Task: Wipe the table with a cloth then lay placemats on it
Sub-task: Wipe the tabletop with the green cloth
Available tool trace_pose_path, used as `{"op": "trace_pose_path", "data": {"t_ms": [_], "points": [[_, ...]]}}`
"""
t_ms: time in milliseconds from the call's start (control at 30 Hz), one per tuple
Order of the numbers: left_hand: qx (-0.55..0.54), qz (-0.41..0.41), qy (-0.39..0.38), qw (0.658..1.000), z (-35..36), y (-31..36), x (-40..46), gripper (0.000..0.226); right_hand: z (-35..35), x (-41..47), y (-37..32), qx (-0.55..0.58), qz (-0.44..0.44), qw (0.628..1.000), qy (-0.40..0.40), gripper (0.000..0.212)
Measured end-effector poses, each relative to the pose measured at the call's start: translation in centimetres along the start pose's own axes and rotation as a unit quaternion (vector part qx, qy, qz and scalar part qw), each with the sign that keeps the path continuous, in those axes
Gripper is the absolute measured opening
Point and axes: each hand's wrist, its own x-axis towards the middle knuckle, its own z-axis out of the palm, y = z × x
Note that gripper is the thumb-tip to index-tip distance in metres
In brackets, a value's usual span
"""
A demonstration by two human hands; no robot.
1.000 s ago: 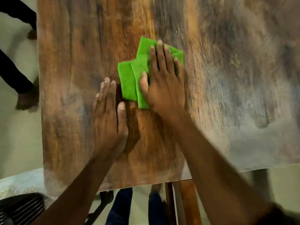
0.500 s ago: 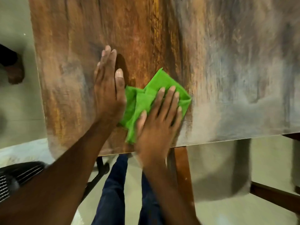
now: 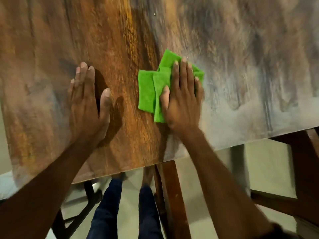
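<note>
Where pressed flat, bright green folded cloth (image 3: 149, 91).

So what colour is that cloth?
Bright green; the cloth shows clearly in the head view.

A wooden surface (image 3: 120, 40) of streaked brown and grey grain carries a folded green cloth (image 3: 150, 90) near its front edge; the left hand (image 3: 88, 104) rests flat beside it; the right hand (image 3: 183, 100) presses on the cloth.
</note>
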Motion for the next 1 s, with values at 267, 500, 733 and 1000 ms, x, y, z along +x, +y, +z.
{"op": "trace_pose_path", "data": {"t_ms": [267, 500, 733, 1000], "points": [[0.045, 0.017, 0.0, 0.999, 0.5, -0.2, -0.2, 0.065, -0.6, 4.6, 0.0, -0.005, -0.124, 0.992, -0.028, 0.068], [0.061, 0.014, 0.017, 0.998, 0.5, -0.1, -0.1, 0.064, -2.2, -12.4, 0.5, 0.005, -0.107, 0.988, -0.108, 0.076], [0.081, 0.033, 0.015, 0.996, 0.8, 0.2, -0.1, 0.064, -0.4, -2.4, 0.5, 0.04, -0.126, 0.99, -0.043, 0.075], [0.095, 0.035, 0.017, 0.995, 0.9, 0.3, -0.2, 0.065, -0.4, 8.6, 0.3, 0.023, -0.128, 0.991, -0.027, 0.068]]}}
